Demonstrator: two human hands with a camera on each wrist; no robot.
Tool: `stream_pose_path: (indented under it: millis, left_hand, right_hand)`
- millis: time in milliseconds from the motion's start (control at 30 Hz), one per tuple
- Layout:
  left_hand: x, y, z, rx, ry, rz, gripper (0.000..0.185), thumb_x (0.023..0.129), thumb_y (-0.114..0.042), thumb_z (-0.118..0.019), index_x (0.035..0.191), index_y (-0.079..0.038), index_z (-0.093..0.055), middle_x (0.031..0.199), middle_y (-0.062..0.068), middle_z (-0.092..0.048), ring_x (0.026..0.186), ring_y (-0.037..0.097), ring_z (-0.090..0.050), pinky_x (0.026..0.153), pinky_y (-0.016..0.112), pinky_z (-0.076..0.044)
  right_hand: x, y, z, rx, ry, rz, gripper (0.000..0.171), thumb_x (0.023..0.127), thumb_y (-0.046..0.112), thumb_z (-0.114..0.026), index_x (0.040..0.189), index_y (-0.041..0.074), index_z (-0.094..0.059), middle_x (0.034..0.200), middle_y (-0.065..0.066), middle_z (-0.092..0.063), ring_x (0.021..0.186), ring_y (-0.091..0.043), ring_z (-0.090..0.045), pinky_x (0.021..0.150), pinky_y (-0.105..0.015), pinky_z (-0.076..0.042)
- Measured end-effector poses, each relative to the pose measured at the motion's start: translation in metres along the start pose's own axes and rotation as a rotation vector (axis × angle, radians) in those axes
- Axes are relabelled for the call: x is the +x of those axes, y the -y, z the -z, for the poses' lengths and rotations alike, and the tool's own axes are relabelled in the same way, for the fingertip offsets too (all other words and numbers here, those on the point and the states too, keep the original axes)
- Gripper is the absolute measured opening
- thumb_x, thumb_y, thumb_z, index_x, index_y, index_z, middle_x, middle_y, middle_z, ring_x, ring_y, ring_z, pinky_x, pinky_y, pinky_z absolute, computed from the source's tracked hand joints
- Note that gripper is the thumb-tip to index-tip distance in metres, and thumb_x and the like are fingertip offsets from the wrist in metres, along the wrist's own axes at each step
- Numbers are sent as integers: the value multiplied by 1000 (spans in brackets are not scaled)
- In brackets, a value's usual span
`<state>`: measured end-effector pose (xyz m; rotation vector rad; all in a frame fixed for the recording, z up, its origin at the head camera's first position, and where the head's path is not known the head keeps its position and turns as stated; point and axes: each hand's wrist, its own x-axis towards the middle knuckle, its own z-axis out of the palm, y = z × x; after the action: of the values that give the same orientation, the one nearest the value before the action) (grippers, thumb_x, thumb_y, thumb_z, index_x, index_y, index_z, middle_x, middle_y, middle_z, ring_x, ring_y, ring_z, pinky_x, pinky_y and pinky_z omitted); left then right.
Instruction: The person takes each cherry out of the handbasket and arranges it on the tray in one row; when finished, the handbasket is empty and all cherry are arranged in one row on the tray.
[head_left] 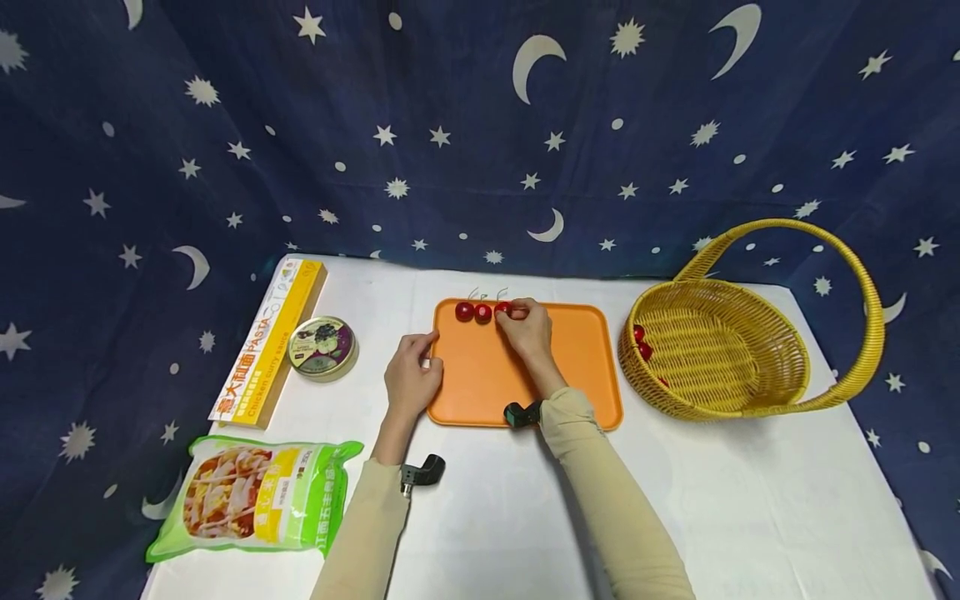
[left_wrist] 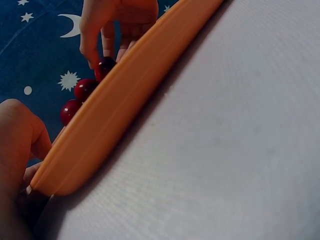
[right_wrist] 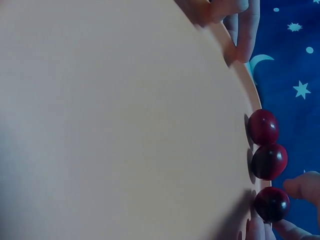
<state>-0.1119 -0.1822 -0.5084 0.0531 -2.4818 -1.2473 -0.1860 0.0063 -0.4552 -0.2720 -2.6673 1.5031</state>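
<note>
On an orange tray, three dark red cherries with green stems line up along the far rim. The left cherry and the middle cherry sit side by side. My right hand pinches the right cherry between thumb and fingers, just beside the middle one. With thumb and fingers at the rim, my left hand grips the tray's left edge. The left wrist view shows the tray side-on, with the left fingers partly hidden behind its corner.
A yellow wicker basket with a tall handle stands right of the tray, several red cherries inside. To the left are a pasta box, a round tin and a green food bag. Behind hangs a starry blue cloth.
</note>
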Motion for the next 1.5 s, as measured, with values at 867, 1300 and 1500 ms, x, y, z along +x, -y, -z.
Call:
stream_pose_path:
  millis: [867, 1300, 1500]
  left_hand:
    - [3, -6, -3, -4, 24, 10, 43, 80, -9, -60, 121, -5, -70, 109, 11, -63, 86, 26, -58, 73, 43, -45]
    - [1, -2, 0, -7, 8, -4, 43, 78, -9, -59, 120, -5, -71, 107, 11, -63, 82, 25, -57, 71, 42, -44]
    - [-1, -1, 1, -2, 20, 13, 44, 78, -8, -60, 121, -5, -70, 108, 11, -63, 84, 26, -58, 72, 42, -44]
  right_hand:
    - [2, -4, 24, -53, 5, -5, 31, 88, 22, -66, 109, 0, -70, 99, -17, -69, 93, -32, -64, 82, -42, -49]
    - [14, 14, 85, -25, -82, 57, 25, 88, 18, -65, 103, -2, -72, 92, -18, -68, 80, -25, -63, 69, -28, -46]
    - [22, 12, 139, -41, -146, 66, 22, 88, 12, -62, 97, -7, -70, 82, -10, -59, 75, -16, -52, 64, -23, -40]
